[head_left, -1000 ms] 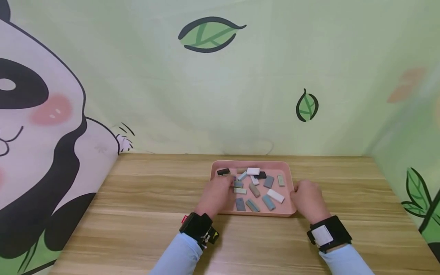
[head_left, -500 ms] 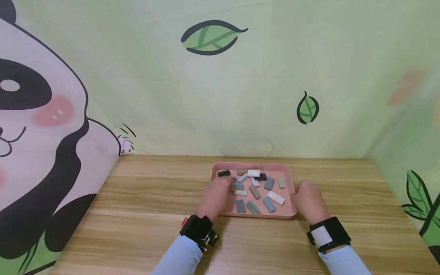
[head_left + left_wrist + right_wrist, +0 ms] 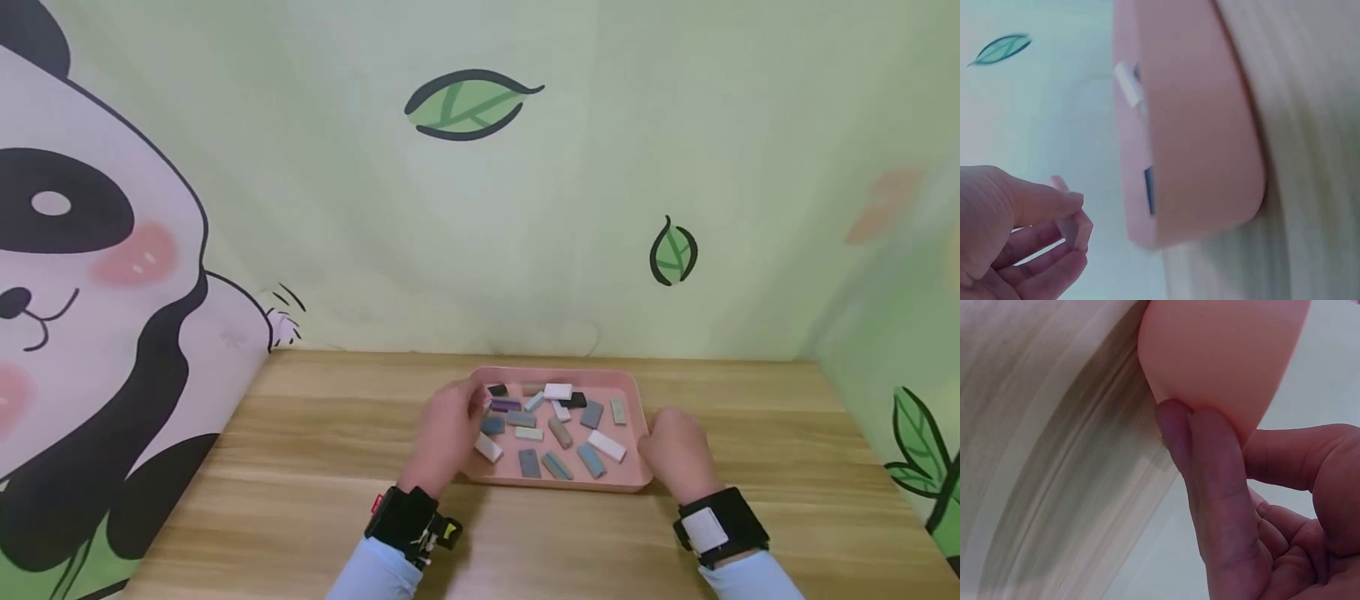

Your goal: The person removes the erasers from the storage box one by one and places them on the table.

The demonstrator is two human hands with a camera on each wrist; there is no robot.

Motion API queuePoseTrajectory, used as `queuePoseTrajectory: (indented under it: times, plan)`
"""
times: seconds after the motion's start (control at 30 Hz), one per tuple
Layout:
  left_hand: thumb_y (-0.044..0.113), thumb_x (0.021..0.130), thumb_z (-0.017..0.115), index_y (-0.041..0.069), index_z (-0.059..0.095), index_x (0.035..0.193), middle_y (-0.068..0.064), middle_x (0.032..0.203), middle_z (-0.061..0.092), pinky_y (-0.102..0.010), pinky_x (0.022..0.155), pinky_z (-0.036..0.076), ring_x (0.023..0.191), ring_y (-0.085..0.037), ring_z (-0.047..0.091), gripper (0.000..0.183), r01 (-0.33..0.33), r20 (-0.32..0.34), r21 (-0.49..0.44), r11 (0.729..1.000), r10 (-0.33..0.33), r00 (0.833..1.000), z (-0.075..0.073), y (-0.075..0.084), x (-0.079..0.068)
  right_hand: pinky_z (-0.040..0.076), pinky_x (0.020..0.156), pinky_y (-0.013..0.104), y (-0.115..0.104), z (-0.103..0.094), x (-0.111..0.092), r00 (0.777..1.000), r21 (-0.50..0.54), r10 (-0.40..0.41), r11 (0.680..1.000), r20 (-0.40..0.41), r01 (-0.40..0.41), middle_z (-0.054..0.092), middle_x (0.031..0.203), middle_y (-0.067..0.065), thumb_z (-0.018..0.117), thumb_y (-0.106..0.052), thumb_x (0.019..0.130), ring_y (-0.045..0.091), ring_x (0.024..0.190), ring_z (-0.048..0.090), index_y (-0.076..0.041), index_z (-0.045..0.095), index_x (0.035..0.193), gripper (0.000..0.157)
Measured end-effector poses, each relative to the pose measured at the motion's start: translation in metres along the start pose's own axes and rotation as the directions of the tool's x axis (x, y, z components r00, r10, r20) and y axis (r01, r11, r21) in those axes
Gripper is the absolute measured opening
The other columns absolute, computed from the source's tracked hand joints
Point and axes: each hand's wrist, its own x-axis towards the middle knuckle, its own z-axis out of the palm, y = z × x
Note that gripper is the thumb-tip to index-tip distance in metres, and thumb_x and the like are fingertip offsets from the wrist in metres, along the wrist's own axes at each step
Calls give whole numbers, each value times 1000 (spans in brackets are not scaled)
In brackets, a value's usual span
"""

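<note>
A pink tray [image 3: 551,483] on the wooden table holds several small rectangular blocks, among them a purple block [image 3: 505,405], a white block [image 3: 606,446] and a blue-grey block [image 3: 529,463]. My left hand [image 3: 442,433] is over the tray's left edge. In the left wrist view its thumb and fingers pinch a small pale pink angular piece [image 3: 1085,232], partly covered by the fingers and apart from the tray wall. My right hand [image 3: 678,446] grips the tray's right edge. Its thumb and fingers pinch the tray's corner [image 3: 1229,362] in the right wrist view.
The wooden table [image 3: 300,475] spreads around the tray. Behind it hangs a pale green backdrop [image 3: 360,208] with leaves and a panda drawn on it. Wrist straps [image 3: 408,521] are worn on both arms.
My left hand has moved left and lifted away from the blocks with the pale pink piece. A purple block and a white block now show. The right hand still holds the tray edge.
</note>
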Motion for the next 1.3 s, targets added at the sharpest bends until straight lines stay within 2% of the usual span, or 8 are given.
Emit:
queuePoseTrajectory:
  times: [0.13,0.3,0.4,0.57,0.8,0.93,1.1,1.3]
  plan:
    - [13,85,67,14,65,100,3,85,61,-27,68,50,75,-12,55,15,101,-71,-72,992,-106,992,-8,-12,-5,37,44,24,3,3,-2,1000,7,14,1000,5,-14,50,58,7,52,-5,85,19,51,52,0,63,72,18]
    - [20,87,65,14,65,95,1,84,62,-27,65,48,75,-14,55,11,201,-169,-125,972,-221,961,-13,-31,-10,37,44,23,5,7,-2,1000,9,15,1000,11,-15,49,58,6,52,-5,85,18,51,52,0,62,71,18]
    - [27,88,63,13,64,95,-1,84,62,-26,62,47,73,-16,54,16,268,-186,-145,952,-293,938,-14,-41,-12,35,43,23,6,8,-1,1000,5,1,1000,-1,-1,48,56,5,53,-4,85,18,49,51,-1,62,69,19]
    - [31,90,60,9,66,94,-4,81,64,-26,56,45,67,-17,55,23,347,-181,-134,928,-367,912,-8,-55,-16,34,42,23,7,10,-2,1000,1,0,1000,-16,0,47,55,4,53,-5,84,17,48,50,-2,59,65,21]
    - [26,88,61,7,67,81,-3,70,62,-25,51,41,57,-15,53,20,362,-206,-77,929,-370,906,9,-66,-22,33,40,22,11,16,-4,1000,-8,-4,1000,-22,4,46,53,2,54,-5,83,14,46,48,-4,56,62,21]
    - [26,87,64,8,67,83,-3,73,62,-24,52,42,60,-16,53,19,388,-170,-78,918,-396,902,17,-66,-16,32,41,23,12,13,-3,998,-13,-27,1000,-50,26,43,51,0,55,-4,82,14,45,46,-5,54,59,23]
    - [26,86,66,7,68,86,-4,75,62,-24,52,42,62,-17,54,19,436,-114,-88,896,-444,889,19,-61,-8,31,41,22,11,9,-1,997,-13,-31,999,-65,30,42,51,0,54,-4,81,14,44,46,-5,54,58,23]
    - [25,86,66,9,67,78,-4,72,60,-25,51,41,61,-18,53,17,448,-106,-76,891,-454,885,19,-61,-3,31,41,22,7,8,2,998,-14,-15,1000,-60,14,43,51,0,54,-5,82,14,45,47,-5,55,58,23]
